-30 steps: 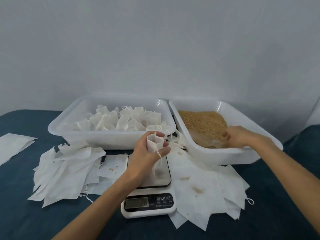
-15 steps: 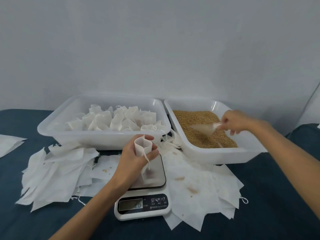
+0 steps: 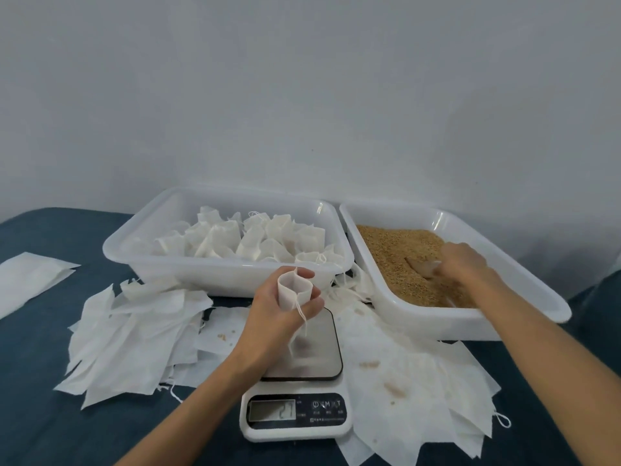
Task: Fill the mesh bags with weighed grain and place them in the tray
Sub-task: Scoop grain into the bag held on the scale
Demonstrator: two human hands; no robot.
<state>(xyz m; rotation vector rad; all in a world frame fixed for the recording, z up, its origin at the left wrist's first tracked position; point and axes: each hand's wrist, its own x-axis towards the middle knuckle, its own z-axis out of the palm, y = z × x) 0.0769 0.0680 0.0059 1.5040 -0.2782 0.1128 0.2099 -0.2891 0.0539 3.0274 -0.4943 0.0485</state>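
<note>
My left hand (image 3: 274, 314) grips a small white mesh bag (image 3: 293, 290), mouth held open and upward, over the platform of a white kitchen scale (image 3: 295, 415) whose display shows digits. Its drawstring hangs down. My right hand (image 3: 465, 264) is inside the right tray (image 3: 470, 324) of brown grain (image 3: 396, 250), closed on a translucent scoop (image 3: 421, 265) that digs into the grain. The left white tray (image 3: 174, 264) holds several filled white bags (image 3: 255, 240).
Flat empty white bags lie in a heap (image 3: 134, 331) left of the scale and another heap (image 3: 413, 381) right of it, with spilled grains on them. One more sheet (image 3: 30, 277) lies far left. All rests on a dark blue cloth (image 3: 40, 415) against a pale wall.
My right hand had lifted the scoop above the grain half a second ago; now it is down in the grain again. The left hand keeps holding the bag over the scale.
</note>
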